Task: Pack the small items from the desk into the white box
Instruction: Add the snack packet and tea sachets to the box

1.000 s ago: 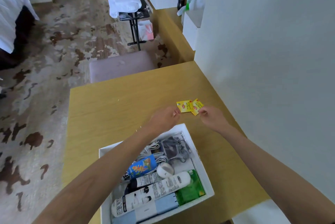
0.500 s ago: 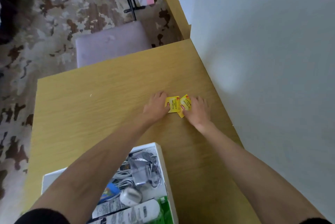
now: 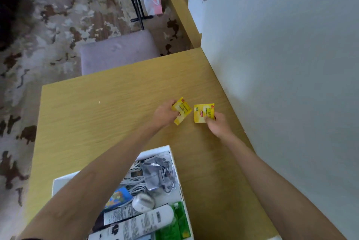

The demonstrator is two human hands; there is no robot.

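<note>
Counting from the left: one white box sits at the near edge of the wooden desk. It holds two white printed tubes, one blue pack, one bundle of grey cable, one white rounded piece, one dark pouch and one green packet. Farther off and to the right are two tea sachets, apart from each other. The left hand has its fingers curled, pinching the left sachet by its left edge. This sachet is tilted, yellow and square with a small red logo and dark print. The right sachet looks the same but lies squarer. The right hand pinches it at its near right corner. Whether either sachet touches the desk cannot be told.
</note>
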